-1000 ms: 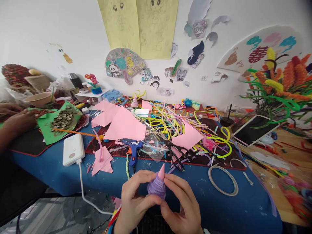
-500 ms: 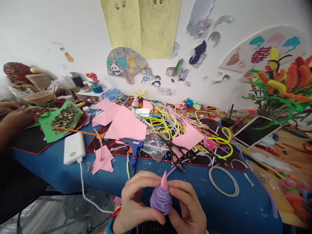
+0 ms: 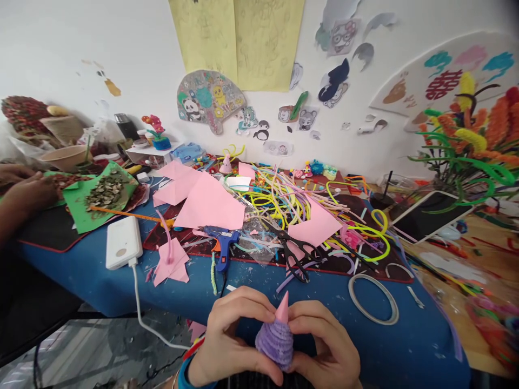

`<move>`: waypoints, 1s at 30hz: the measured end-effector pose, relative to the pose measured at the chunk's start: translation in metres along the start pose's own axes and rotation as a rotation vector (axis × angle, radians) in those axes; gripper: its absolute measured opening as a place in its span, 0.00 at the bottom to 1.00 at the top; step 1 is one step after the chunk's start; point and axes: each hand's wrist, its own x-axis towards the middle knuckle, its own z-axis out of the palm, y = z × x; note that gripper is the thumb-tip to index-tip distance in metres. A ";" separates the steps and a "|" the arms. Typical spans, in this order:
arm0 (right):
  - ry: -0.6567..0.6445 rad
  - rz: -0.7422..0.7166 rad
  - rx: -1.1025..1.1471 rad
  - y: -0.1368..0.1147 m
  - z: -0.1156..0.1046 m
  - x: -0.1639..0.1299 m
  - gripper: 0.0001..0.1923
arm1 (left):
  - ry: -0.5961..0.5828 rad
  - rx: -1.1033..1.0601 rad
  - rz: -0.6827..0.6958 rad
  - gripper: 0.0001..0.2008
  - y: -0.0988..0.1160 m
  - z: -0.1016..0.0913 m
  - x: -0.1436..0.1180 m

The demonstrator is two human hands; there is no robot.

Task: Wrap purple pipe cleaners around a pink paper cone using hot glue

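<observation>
The lower edge of the view cuts off both wrists; the left hand [image 3: 227, 337] and right hand [image 3: 324, 346] wrap the purple coil [image 3: 274, 341], hiding its sides and base, so only its front and the pink cone tip [image 3: 283, 308] show; a co-worker's hand [image 3: 28, 189] is cut at the left edge, with what it holds unclear; the orange pipe-cleaner bouquet [image 3: 478, 135] runs off the right edge; the near right corner of the worktop [image 3: 405, 351] is blurred.

A red double-happiness character, 囍, stands on the white paper fan [image 3: 441, 81] pinned to the wall. Nothing else is legible anywhere in view.
</observation>
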 end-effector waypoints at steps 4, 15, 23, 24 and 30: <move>-0.010 0.003 -0.013 -0.002 -0.002 0.001 0.10 | -0.025 0.007 -0.005 0.26 0.001 -0.001 -0.002; -0.050 -0.120 -0.127 -0.007 -0.007 -0.001 0.09 | -0.084 0.104 0.170 0.19 0.005 -0.002 0.004; -0.100 -0.158 -0.167 -0.007 -0.009 0.001 0.09 | -0.095 0.163 0.161 0.18 0.009 -0.001 0.003; -0.103 -0.161 -0.170 -0.007 -0.009 0.001 0.09 | -0.098 0.171 0.163 0.18 0.009 -0.001 0.002; 0.005 -0.133 -0.176 0.000 -0.002 -0.009 0.09 | 0.001 0.221 0.169 0.21 0.006 0.003 -0.007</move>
